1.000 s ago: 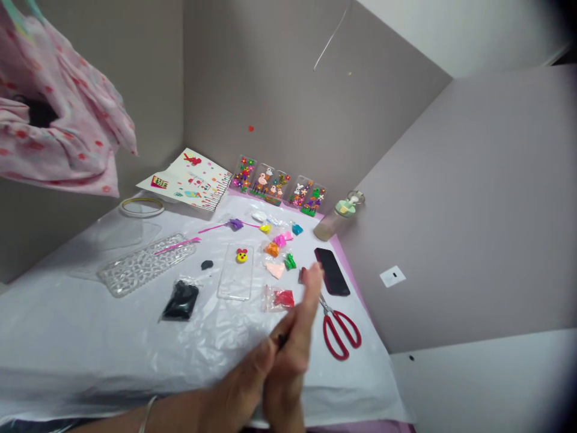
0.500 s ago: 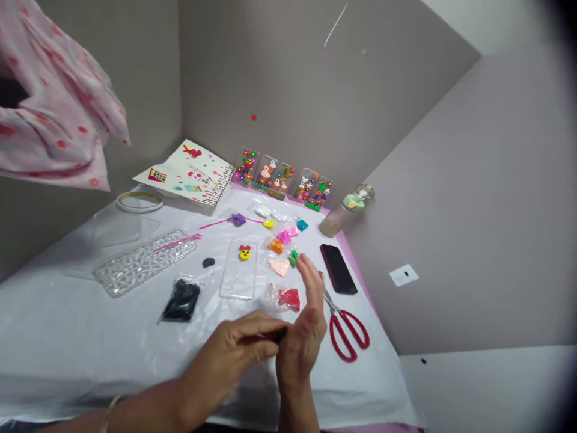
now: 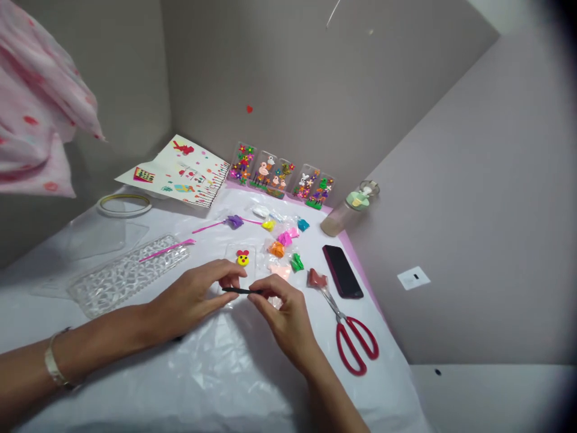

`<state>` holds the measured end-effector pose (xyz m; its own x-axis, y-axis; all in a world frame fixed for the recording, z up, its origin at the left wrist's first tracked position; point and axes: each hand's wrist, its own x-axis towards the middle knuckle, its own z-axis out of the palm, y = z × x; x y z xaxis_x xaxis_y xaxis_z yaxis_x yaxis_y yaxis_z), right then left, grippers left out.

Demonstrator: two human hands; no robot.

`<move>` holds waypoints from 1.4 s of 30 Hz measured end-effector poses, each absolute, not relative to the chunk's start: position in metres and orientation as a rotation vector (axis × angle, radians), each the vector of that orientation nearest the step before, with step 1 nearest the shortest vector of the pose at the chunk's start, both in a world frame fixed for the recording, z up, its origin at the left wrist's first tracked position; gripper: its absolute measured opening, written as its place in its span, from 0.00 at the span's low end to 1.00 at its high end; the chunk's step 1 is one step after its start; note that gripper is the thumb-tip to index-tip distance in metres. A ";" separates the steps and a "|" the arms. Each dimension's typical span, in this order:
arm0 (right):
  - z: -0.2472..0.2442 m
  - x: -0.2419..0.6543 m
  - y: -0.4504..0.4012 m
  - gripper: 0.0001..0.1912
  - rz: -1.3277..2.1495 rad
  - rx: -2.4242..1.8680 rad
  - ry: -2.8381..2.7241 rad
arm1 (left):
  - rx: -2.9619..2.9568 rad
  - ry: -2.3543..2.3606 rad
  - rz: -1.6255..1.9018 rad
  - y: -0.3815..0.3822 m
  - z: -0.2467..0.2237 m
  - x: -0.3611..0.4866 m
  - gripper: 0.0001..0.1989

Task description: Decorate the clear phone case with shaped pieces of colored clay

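Observation:
A thin black clay roll (image 3: 240, 291) stretches between my two hands, over the table. My left hand (image 3: 198, 294) pinches its left end between thumb and fingers. At the other end, my right hand (image 3: 285, 313) pinches it the same way. Just behind lies a clear phone case (image 3: 231, 248), partly hidden by my hands. On the case sits a yellow clay face (image 3: 243, 258) with red pieces on top. Small bags of orange clay (image 3: 276, 249), green clay (image 3: 297, 262) and pale pink clay (image 3: 280, 272) lie beyond my right hand.
Red-handled scissors (image 3: 356, 346) and a dark phone (image 3: 342, 272) lie to the right, near a bottle (image 3: 340, 215). At left are a textured clear case (image 3: 121, 276), a pink tool (image 3: 166, 249) and a white ring (image 3: 124, 207). Decorated cases (image 3: 265, 170) lean on the wall beside a drawing pad (image 3: 189, 174).
My hands have come apart from palm-to-fingers contact and moved forward over the clear case. The black clay now shows as a thin roll held at both ends. The view has shifted slightly.

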<state>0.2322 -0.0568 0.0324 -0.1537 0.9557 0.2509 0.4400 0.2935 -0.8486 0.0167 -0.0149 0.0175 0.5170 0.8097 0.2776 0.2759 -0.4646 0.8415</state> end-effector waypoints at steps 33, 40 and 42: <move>-0.010 0.242 -0.051 0.10 0.277 -1.359 -2.218 | 2.508 0.983 0.577 0.000 -0.013 0.000 0.05; -0.009 0.247 -0.052 0.28 0.266 -1.504 -2.199 | 2.253 1.208 0.346 0.003 -0.001 -0.006 0.13; -0.011 0.244 -0.053 0.39 0.284 -1.516 -2.265 | 2.251 1.225 0.288 0.001 -0.004 -0.005 0.17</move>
<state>0.2442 -0.0532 -0.0106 -0.3331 0.9185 0.2128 0.8376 0.3919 -0.3805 -0.0055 0.0008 -0.0039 0.5603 0.8250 -0.0730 0.7059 -0.4295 0.5632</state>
